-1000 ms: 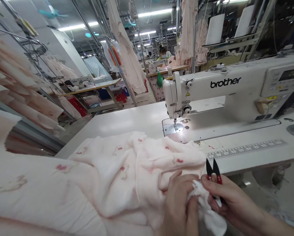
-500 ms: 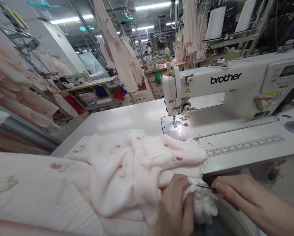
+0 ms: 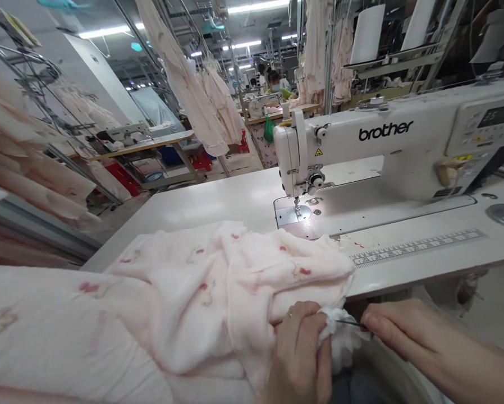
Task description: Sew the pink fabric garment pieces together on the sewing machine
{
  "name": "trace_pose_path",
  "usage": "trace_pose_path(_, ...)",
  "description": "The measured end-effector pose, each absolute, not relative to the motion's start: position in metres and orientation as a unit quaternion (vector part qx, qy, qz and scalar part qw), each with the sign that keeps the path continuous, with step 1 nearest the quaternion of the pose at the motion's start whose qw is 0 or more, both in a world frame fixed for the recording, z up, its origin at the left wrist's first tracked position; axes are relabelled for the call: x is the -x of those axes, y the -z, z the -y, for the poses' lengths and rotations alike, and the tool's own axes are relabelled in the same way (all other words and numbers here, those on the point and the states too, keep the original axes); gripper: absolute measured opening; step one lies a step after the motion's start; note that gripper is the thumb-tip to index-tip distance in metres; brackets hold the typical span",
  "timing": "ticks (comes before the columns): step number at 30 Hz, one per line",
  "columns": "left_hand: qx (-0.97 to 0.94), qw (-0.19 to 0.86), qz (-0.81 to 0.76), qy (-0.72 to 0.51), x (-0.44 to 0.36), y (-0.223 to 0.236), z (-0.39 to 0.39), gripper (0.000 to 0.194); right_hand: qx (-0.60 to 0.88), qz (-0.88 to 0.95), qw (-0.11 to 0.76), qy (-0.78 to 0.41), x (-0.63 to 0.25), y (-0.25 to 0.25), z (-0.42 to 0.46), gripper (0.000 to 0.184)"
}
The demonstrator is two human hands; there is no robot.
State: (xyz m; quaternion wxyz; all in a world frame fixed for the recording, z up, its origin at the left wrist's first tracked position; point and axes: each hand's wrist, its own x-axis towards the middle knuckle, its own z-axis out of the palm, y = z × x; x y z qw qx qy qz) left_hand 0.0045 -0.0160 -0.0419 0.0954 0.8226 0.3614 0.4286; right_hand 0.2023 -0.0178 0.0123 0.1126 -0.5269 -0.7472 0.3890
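Observation:
A pale pink garment [image 3: 193,303] with small red printed motifs lies bunched over the front of the sewing table. My left hand [image 3: 300,342] is closed on its white ruffled trim [image 3: 336,325], pinching it at the table's front edge. In my right hand [image 3: 399,325], closed, is a thin dark pointed metal tool [image 3: 348,322]; most of its handle is hidden in the fingers. The tip of the tool meets the white trim just right of my left fingers. Whether it pierces the fabric, I cannot tell.
Behind the garment stands a white sewing machine [image 3: 344,146] on a white table [image 3: 201,196]. A measuring scale [image 3: 420,247] runs along the table's front. Garments hang from rails [image 3: 222,106], and thread cones [image 3: 367,35] stand at upper right. Farther back sits a person [image 3: 276,84].
The view has shifted slightly. My hands keep their grip at the trim, and the loose white trim below them hangs a little differently. The machine's display reading differs.

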Motion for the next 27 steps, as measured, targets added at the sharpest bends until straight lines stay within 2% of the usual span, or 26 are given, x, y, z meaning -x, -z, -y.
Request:
trace_pose_path(9,-0.833,0.083,-0.375,-0.400,-0.006,0.042,0.018,0.023,0.573,0.781,0.097,-0.229,-0.195,-0.001,0.017,0.039)
trace_pose_path(15,-0.840,0.071,-0.383,-0.377,-0.009,0.042,0.018,0.022,0.595,0.775,0.101,-0.189,-0.193,-0.005,0.015,0.033)
trace_pose_path(19,-0.835,0.061,-0.379,-0.394,-0.010,0.042,0.018,0.024,0.604,0.752,0.098,-0.244,-0.193,-0.008,0.009,0.033)
trace_pose_path(22,-0.833,0.072,-0.372,-0.404,-0.011,0.043,0.018,0.024,0.594,0.725,0.115,-0.329,-0.196,-0.002,0.005,0.036)
trace_pose_path(27,-0.803,0.196,-0.376,-0.419,-0.010,0.045,0.018,0.019,0.525,0.637,0.177,-0.536,-0.199,0.010,0.003,0.040)
